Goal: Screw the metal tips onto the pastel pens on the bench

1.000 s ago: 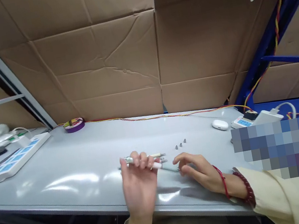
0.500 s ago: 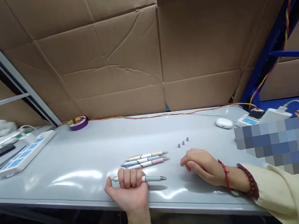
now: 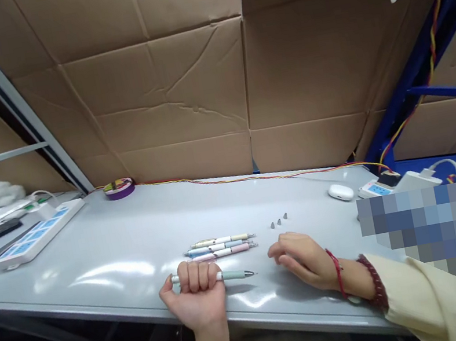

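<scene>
My left hand (image 3: pixel 199 293) is closed around a pale green and white click pen (image 3: pixel 234 274), its thumb bent against the pen's back end. The silver tip points right, with a thin point sticking out of it. My right hand (image 3: pixel 303 257) hovers over or rests on the table to the right of that tip; its fingers are loosely curled and apart, with nothing visible in them. Behind the left hand lie three pens side by side: a cream one (image 3: pixel 222 240), a blue one (image 3: pixel 211 249) and a pink one (image 3: pixel 225 251). Small grey cone-shaped tips (image 3: pixel 279 222) stand beyond my right hand.
A white earbud case (image 3: pixel 341 192) and a power strip with a charger (image 3: pixel 375 189) are at the right. A roll of purple tape (image 3: pixel 119 189) lies at the back left, near another power strip (image 3: pixel 40 233). Twisted wires (image 3: pixel 230 180) run along the cardboard wall (image 3: pixel 182 108).
A thin point now sticks out of the pen's tip, and the thumb is bent further onto its back end. My right hand has shifted slightly left, closer to the pen.
</scene>
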`<state>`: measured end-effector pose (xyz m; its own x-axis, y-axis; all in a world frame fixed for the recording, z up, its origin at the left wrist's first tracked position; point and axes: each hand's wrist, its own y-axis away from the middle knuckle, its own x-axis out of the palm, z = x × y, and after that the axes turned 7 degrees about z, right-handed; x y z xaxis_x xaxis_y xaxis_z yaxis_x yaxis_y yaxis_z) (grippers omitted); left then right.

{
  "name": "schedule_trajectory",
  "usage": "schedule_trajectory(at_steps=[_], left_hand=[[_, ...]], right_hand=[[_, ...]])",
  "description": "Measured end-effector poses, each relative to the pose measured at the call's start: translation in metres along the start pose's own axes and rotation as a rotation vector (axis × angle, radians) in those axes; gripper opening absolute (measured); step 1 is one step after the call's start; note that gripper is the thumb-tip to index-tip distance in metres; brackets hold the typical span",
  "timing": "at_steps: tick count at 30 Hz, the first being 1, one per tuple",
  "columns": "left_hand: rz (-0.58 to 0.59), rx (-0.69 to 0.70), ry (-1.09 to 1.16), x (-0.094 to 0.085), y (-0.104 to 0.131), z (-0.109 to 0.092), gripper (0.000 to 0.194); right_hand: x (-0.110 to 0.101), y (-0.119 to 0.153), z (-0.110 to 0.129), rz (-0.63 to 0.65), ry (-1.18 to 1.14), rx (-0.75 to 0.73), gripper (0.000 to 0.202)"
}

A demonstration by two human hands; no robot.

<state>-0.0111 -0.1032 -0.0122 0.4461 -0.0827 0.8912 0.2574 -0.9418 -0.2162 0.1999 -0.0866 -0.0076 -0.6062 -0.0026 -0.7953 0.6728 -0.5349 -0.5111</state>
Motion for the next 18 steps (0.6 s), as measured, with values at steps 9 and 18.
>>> schedule_trajectory(at_steps=[9,18], left_hand=[[0.211,0.096,-0.272,0.018,0.012,0.010,0.044],[0.398,0.269,-1.664,-0.001,0.005,-0.004,0.019]], right_hand=[[0.033,-0.039,0.006,-0.140,0.063,-0.130,0.018],[-0.029,-0.014,-0.108,-0.317,0.263,0.393,0.025]])
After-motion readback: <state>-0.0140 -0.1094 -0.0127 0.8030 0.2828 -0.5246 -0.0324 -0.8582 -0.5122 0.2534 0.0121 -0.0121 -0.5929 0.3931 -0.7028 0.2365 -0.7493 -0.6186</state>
